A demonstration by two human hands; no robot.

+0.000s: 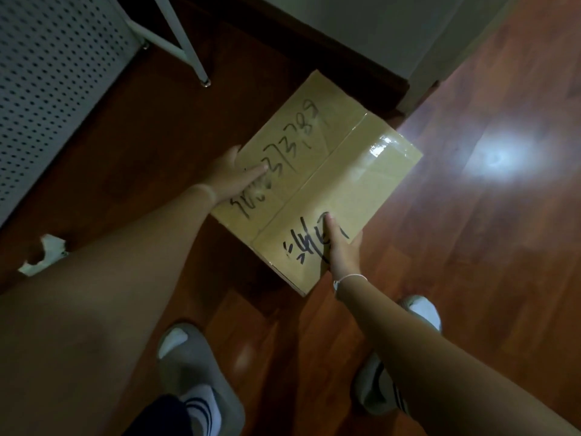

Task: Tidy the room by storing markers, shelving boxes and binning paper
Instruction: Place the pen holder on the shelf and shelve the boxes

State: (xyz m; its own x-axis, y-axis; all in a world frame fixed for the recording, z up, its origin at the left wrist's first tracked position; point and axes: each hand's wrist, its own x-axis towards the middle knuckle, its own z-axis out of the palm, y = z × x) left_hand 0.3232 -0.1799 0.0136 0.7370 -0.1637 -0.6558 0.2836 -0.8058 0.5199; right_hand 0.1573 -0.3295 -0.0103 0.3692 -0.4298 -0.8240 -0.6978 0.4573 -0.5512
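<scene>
A brown cardboard box [339,171], taped shut along its middle and marked with black handwriting, is held above the wooden floor in the middle of the head view. My left hand [231,179] grips its left edge, thumb flat on the top. My right hand [341,247] grips the near right edge, thumb also on top. Both sets of fingers are hidden under the box's sides. A torn scrap of white paper [42,254] lies on the floor at the left.
A white perforated panel [47,73] fills the upper left, with a white metal frame leg [193,55] beside it. A pale wall [377,33] with a dark skirting board runs behind the box. My feet in grey slippers [195,366] stand on the reddish wooden floor [471,262].
</scene>
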